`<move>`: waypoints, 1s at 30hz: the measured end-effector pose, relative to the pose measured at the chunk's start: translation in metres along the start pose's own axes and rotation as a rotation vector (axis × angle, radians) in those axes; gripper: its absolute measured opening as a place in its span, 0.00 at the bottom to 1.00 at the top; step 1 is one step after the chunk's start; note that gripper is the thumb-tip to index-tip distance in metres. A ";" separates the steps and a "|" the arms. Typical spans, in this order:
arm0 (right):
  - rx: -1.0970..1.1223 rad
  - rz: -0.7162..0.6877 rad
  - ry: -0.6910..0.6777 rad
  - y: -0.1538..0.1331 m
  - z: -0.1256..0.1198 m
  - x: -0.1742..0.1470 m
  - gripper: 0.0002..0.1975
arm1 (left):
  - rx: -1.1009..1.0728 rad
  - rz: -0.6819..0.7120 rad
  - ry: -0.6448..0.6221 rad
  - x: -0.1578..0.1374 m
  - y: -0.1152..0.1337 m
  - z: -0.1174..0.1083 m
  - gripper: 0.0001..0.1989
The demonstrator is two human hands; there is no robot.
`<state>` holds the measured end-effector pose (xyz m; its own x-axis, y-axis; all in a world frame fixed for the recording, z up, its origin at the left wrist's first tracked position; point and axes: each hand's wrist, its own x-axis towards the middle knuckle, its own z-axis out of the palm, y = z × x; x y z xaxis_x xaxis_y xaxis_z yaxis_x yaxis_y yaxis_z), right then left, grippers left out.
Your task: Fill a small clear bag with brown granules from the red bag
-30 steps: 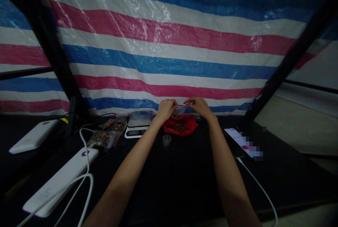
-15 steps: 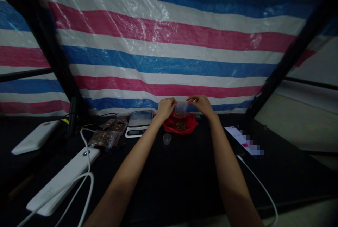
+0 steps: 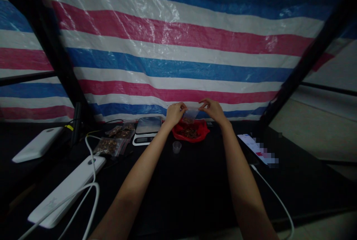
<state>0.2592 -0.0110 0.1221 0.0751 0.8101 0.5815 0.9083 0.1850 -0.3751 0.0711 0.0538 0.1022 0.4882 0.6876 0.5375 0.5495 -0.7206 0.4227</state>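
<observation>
My left hand [image 3: 174, 113] and my right hand [image 3: 212, 110] pinch the two top corners of a small clear plastic bag [image 3: 190, 115] that holds some brown pieces. The bag hangs just above a red dish [image 3: 203, 131] with more brown pieces in it, at the far side of a black table [image 3: 189, 191]. A small clear cup [image 3: 176, 147] stands on the table in front of the dish.
A digital scale [image 3: 147, 129] sits left of the dish, with several filled clear bags [image 3: 113, 141] beside it. Two white power banks [image 3: 67, 189] [image 3: 36, 144] with white cables lie at the left. A phone [image 3: 258, 150] on a cable lies at the right. A striped tarp [image 3: 178, 46] hangs behind.
Both hands have risen a little with the bag and drawn its top edge taut between them. Nothing else on the table has moved.
</observation>
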 end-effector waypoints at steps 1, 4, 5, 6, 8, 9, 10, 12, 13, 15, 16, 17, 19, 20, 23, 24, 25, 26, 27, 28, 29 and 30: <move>0.017 0.000 -0.020 0.000 0.000 0.000 0.15 | -0.023 -0.007 0.015 0.000 0.000 0.000 0.09; 0.070 0.017 -0.070 0.003 0.003 0.000 0.23 | -0.095 -0.014 0.060 0.002 0.000 0.000 0.08; 0.076 0.027 -0.090 0.004 0.004 -0.001 0.23 | -0.115 -0.012 0.068 0.002 -0.001 0.000 0.07; 0.070 0.034 -0.117 0.005 0.004 -0.001 0.21 | -0.129 -0.010 0.072 0.002 -0.001 0.001 0.07; 0.049 0.036 -0.173 0.008 0.006 -0.001 0.13 | -0.143 -0.001 0.063 0.003 -0.002 0.001 0.07; 0.045 0.033 -0.193 0.009 0.006 -0.001 0.10 | -0.146 0.003 0.054 0.003 -0.003 0.001 0.07; 0.047 0.032 -0.202 0.010 0.007 -0.001 0.10 | -0.148 0.005 0.042 0.003 -0.003 0.001 0.07; 0.066 0.036 -0.200 0.010 0.007 0.000 0.10 | -0.151 -0.002 0.026 0.003 -0.005 0.001 0.09; 0.075 0.043 -0.195 0.010 0.008 0.000 0.11 | -0.151 -0.004 0.016 0.003 -0.007 0.001 0.11; 0.089 0.060 -0.183 0.011 0.008 0.000 0.11 | -0.139 -0.005 -0.017 0.003 -0.010 0.002 0.15; 0.099 0.067 -0.177 0.011 0.009 0.001 0.11 | -0.128 -0.005 -0.043 0.002 -0.011 0.003 0.16; 0.114 0.070 -0.173 0.011 0.009 0.001 0.11 | -0.114 -0.007 -0.074 0.002 -0.013 0.004 0.16; 0.150 0.066 -0.172 0.012 0.010 0.001 0.12 | -0.087 -0.017 -0.131 0.002 -0.015 0.006 0.13; 0.166 0.063 -0.176 0.013 0.010 0.001 0.12 | -0.080 -0.018 -0.147 0.002 -0.016 0.006 0.11; 0.174 0.061 -0.184 0.014 0.011 0.001 0.12 | -0.075 -0.003 -0.154 0.001 -0.017 0.008 0.07; 0.165 0.065 -0.184 0.014 0.011 0.001 0.12 | -0.074 0.002 -0.149 0.001 -0.018 0.007 0.07; 0.151 0.069 -0.179 0.014 0.010 0.001 0.12 | -0.070 0.005 -0.141 0.001 -0.018 0.007 0.07; 0.132 0.075 -0.172 0.014 0.010 0.001 0.12 | -0.064 0.004 -0.127 0.001 -0.018 0.006 0.07; 0.107 0.081 -0.162 0.014 0.010 0.001 0.12 | -0.057 0.004 -0.108 0.001 -0.018 0.006 0.07; 0.079 0.086 -0.150 0.014 0.009 0.000 0.12 | -0.050 0.006 -0.083 0.001 -0.018 0.005 0.07; 0.050 0.090 -0.135 0.014 0.009 0.000 0.12 | -0.043 0.007 -0.059 0.001 -0.017 0.004 0.07; 0.023 0.093 -0.116 0.014 0.009 0.000 0.11 | -0.038 0.008 -0.041 0.001 -0.017 0.003 0.07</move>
<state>0.2684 -0.0032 0.1106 0.1089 0.8828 0.4569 0.8901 0.1180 -0.4402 0.0644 0.0669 0.0930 0.5200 0.6846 0.5108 0.5199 -0.7281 0.4467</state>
